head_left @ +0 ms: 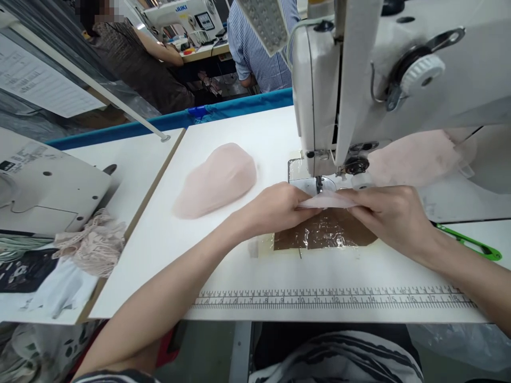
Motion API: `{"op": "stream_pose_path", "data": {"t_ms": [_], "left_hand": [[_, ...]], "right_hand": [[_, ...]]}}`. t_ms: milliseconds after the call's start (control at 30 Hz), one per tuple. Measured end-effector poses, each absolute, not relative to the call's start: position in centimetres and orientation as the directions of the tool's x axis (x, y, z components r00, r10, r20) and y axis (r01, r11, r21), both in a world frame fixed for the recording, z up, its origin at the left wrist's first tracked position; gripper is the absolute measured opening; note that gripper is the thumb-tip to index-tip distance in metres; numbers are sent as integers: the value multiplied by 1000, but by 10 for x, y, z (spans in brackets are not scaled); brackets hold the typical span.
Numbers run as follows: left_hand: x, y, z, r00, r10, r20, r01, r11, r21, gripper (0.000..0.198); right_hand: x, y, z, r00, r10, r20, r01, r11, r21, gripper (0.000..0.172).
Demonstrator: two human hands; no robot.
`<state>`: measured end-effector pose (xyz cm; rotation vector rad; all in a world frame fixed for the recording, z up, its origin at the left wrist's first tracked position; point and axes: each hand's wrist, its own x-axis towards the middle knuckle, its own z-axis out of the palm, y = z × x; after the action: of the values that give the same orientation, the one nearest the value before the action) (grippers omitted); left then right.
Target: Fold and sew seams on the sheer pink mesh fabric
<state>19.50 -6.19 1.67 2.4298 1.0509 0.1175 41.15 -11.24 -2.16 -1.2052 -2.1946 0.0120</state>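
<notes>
Just in front of the presser foot (319, 184) of a white sewing machine (321, 101), a small piece of sheer pale pink fabric (329, 200) is stretched between my hands. My left hand (281, 208) is closed on its left end, and my right hand (389, 215) pinches its right end. Under the hands, brown paper covered with clear tape (325, 234) lies on the table. A pale pink fabric piece (221, 178) rests flat to the left. More sheer pink fabric (415, 157) lies behind the machine's needle end, on the right.
A green thread snipper (471, 242) lies right of my right hand. A printed ruler (335, 299) runs along the table's front edge. At left are another machine (48, 181) and a bundle of pink strips (93, 242). Two people sit beyond the blue cloth edge (239, 106).
</notes>
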Motion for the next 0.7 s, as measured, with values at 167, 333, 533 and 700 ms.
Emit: {"op": "stream_pose_path", "data": {"t_ms": [167,333,533,700], "left_hand": [[189,-67,12,731,667,-145,598,-524,606,43],[184,-88,-8,819,560,127,477,-787,392,29],[182,-106,-23,841,391,374,434,-901,-33,26],[183,-113,-21,842,402,359,458,-885,-84,26]], "right_hand": [[412,-114,-20,-400,756,518,748,596,-292,26],[411,-121,-14,-584,690,427,690,699,-186,22],[407,-124,-16,-675,591,441,610,784,-117,26],[407,-123,-17,-684,593,425,597,790,-140,23]]}}
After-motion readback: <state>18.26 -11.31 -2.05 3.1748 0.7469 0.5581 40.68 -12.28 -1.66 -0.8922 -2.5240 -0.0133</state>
